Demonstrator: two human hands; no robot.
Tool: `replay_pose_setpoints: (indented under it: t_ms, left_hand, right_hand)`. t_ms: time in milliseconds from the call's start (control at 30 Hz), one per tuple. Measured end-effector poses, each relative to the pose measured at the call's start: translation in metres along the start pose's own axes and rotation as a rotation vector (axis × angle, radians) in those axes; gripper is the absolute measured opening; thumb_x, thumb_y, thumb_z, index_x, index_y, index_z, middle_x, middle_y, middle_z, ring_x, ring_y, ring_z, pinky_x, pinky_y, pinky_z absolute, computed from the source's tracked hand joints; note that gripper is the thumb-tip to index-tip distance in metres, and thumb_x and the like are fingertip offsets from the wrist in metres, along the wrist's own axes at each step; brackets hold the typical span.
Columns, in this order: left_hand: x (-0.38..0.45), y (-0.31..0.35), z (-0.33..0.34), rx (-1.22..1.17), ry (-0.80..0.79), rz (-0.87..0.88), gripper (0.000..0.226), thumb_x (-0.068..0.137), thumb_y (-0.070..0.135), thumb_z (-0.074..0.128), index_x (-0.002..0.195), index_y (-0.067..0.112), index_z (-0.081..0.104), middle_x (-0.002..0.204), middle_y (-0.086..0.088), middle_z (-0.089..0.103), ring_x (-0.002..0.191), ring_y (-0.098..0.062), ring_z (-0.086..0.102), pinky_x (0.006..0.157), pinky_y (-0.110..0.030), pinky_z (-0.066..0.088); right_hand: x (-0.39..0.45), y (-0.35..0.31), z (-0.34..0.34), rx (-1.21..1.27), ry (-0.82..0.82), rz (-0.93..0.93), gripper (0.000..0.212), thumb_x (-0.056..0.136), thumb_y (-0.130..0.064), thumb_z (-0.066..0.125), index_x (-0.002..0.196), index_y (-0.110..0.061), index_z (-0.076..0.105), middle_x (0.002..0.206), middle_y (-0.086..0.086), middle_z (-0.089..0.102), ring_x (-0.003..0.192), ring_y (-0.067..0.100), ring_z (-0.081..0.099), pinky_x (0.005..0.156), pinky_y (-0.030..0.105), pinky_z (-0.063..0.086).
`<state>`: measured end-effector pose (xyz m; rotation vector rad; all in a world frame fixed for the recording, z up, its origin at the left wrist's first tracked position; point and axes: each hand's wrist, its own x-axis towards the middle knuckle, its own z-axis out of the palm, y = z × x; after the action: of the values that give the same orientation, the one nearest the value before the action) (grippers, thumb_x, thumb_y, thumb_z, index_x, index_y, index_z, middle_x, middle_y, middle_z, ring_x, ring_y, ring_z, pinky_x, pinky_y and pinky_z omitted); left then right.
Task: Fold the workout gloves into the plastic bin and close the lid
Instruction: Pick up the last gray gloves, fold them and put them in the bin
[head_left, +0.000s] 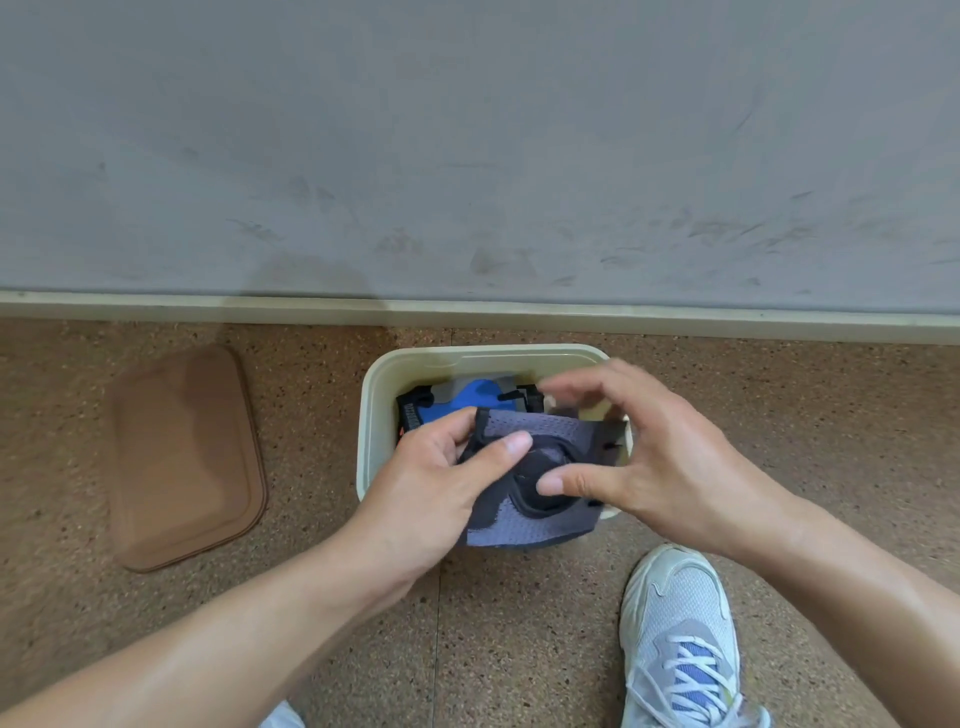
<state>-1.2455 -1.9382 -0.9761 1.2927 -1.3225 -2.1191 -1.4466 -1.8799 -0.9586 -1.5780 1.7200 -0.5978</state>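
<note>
A cream plastic bin (379, 374) stands open on the floor by the wall. Inside it lies a blue, grey and black glove (475, 397). Above the bin's front half my left hand (441, 478) grips a grey mesh glove (535, 530) with a dark palm pad, thumb on top. My right hand (649, 457) hovers over the same glove with fingers spread and curved; its thumb tip touches the dark pad. The brown lid (187, 457) lies flat on the floor to the left of the bin.
A grey wall with a pale baseboard (519, 312) runs just behind the bin. My white and blue sneaker (680, 639) stands on the speckled brown floor at the lower right, close to the bin's front.
</note>
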Motion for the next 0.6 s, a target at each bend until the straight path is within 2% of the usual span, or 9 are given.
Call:
replay_pose_setpoints:
  t_ms: [67, 100, 167, 200, 233, 300, 367, 467, 600]
  left_hand:
    - [0.001, 0.003, -0.004, -0.039, -0.035, -0.006, 0.028, 0.096, 0.018, 0.061, 0.120, 0.008, 0.069, 0.114, -0.012, 0.078, 0.108, -0.028, 0.074, 0.098, -0.042, 0.057]
    - [0.000, 0.005, -0.006, -0.052, -0.052, -0.012, 0.027, 0.096, 0.017, 0.060, 0.120, 0.007, 0.069, 0.114, -0.013, 0.078, 0.108, -0.029, 0.074, 0.097, -0.039, 0.058]
    - [0.001, 0.009, -0.011, -0.070, -0.034, -0.024, 0.024, 0.098, 0.016, 0.059, 0.118, 0.009, 0.070, 0.112, -0.011, 0.079, 0.106, -0.027, 0.075, 0.093, -0.035, 0.060]
    - [0.002, 0.009, -0.013, -0.063, 0.022, -0.016, 0.021, 0.098, 0.015, 0.061, 0.116, 0.012, 0.071, 0.109, -0.007, 0.080, 0.104, -0.025, 0.075, 0.093, -0.035, 0.060]
    - [0.004, 0.008, -0.017, -0.024, 0.114, 0.000, 0.018, 0.097, 0.017, 0.063, 0.112, 0.016, 0.073, 0.106, -0.003, 0.081, 0.102, -0.022, 0.076, 0.093, -0.036, 0.060]
    - [0.007, 0.004, -0.024, 0.117, 0.335, 0.030, 0.012, 0.093, 0.022, 0.071, 0.104, 0.023, 0.074, 0.099, 0.004, 0.082, 0.095, -0.015, 0.077, 0.091, -0.039, 0.060]
    - [0.008, 0.001, -0.030, 0.257, 0.467, 0.059, 0.013, 0.089, 0.025, 0.075, 0.101, 0.028, 0.071, 0.096, 0.007, 0.080, 0.089, -0.010, 0.076, 0.086, -0.038, 0.062]
    - [0.009, -0.001, -0.038, 0.461, 0.477, 0.130, 0.022, 0.090, 0.021, 0.074, 0.106, 0.035, 0.066, 0.103, 0.013, 0.073, 0.093, -0.009, 0.072, 0.088, -0.038, 0.060]
    - [0.011, -0.001, -0.041, 0.540, 0.520, 0.207, 0.028, 0.090, 0.014, 0.071, 0.106, 0.036, 0.065, 0.104, 0.018, 0.070, 0.096, 0.002, 0.067, 0.089, -0.031, 0.059]
  right_hand:
    - [0.002, 0.005, -0.008, -0.095, -0.159, 0.023, 0.080, 0.060, -0.071, 0.077, 0.132, -0.045, 0.054, 0.136, -0.031, 0.050, 0.130, -0.009, 0.041, 0.106, 0.009, 0.030]
    - [0.002, 0.006, -0.011, -0.102, -0.235, 0.069, 0.073, 0.059, -0.075, 0.076, 0.124, -0.046, 0.058, 0.137, -0.030, 0.052, 0.129, -0.009, 0.043, 0.107, 0.013, 0.033]
    - [0.004, 0.009, -0.012, -0.028, -0.270, 0.155, 0.045, 0.062, -0.065, 0.083, 0.092, -0.037, 0.064, 0.105, -0.021, 0.070, 0.096, -0.006, 0.062, 0.084, 0.021, 0.048]
    - [0.005, 0.011, -0.010, 0.060, -0.255, 0.190, 0.040, 0.066, -0.052, 0.088, 0.082, -0.028, 0.060, 0.084, -0.015, 0.071, 0.075, 0.000, 0.063, 0.069, 0.025, 0.049]
    - [0.008, 0.013, -0.007, 0.181, -0.228, 0.226, 0.037, 0.071, -0.037, 0.090, 0.079, -0.021, 0.057, 0.073, -0.008, 0.070, 0.065, 0.006, 0.060, 0.063, 0.030, 0.048]
    - [0.013, 0.016, 0.003, 0.451, -0.129, 0.309, 0.030, 0.078, -0.012, 0.085, 0.086, -0.006, 0.058, 0.082, 0.014, 0.077, 0.073, 0.018, 0.068, 0.073, 0.041, 0.056]
    - [0.018, 0.015, 0.013, 0.658, -0.020, 0.442, 0.022, 0.084, -0.001, 0.077, 0.096, -0.002, 0.059, 0.097, 0.028, 0.075, 0.084, 0.028, 0.074, 0.085, 0.045, 0.059]
    - [0.033, 0.017, 0.034, 0.708, 0.052, 0.573, 0.019, 0.094, 0.003, 0.064, 0.109, -0.008, 0.061, 0.104, 0.016, 0.078, 0.098, 0.033, 0.075, 0.091, 0.046, 0.060]
    - [0.056, 0.024, 0.056, 0.623, 0.044, 0.629, 0.024, 0.099, 0.003, 0.056, 0.118, -0.011, 0.062, 0.109, 0.011, 0.076, 0.099, 0.030, 0.074, 0.090, 0.050, 0.060]
